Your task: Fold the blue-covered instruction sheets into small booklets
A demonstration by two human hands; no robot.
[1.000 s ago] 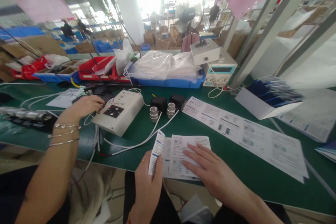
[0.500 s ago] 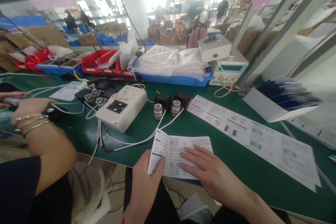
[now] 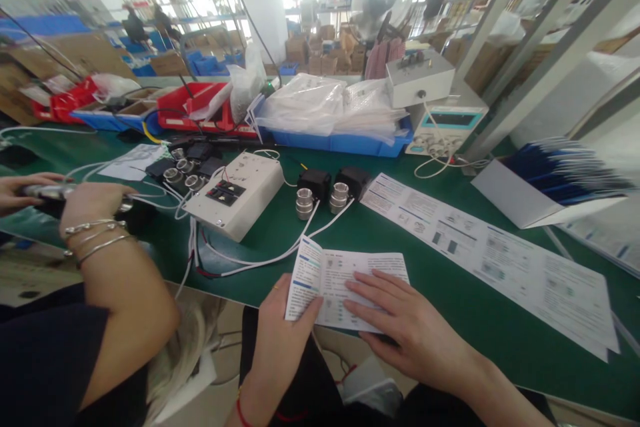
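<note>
A printed leaflet (image 3: 333, 280), folded with one panel raised on the left, lies at the front edge of the green table. My left hand (image 3: 283, 330) pinches that raised panel between thumb and fingers. Spread across the right panel, my right hand (image 3: 400, 310) presses it with fingers stretched out. Beyond the leaflet stand two black motor units with silver valve fittings (image 3: 304, 204), trailing white cables. To the right, long unfolded printed sheets (image 3: 490, 257) lie flat on the table.
A beige box with black switches (image 3: 240, 193) sits left of centre. At the left, a co-worker's hands (image 3: 95, 203) hold a metal part. Blue trays (image 3: 340, 141) and red bins line the back. A white box of dark blue leaflets (image 3: 520, 197) stands right.
My view has shifted slightly. My right thumb now shows below the leaflet's lower edge. The co-worker's arm has moved to the right in view. My left hand keeps its pinch.
</note>
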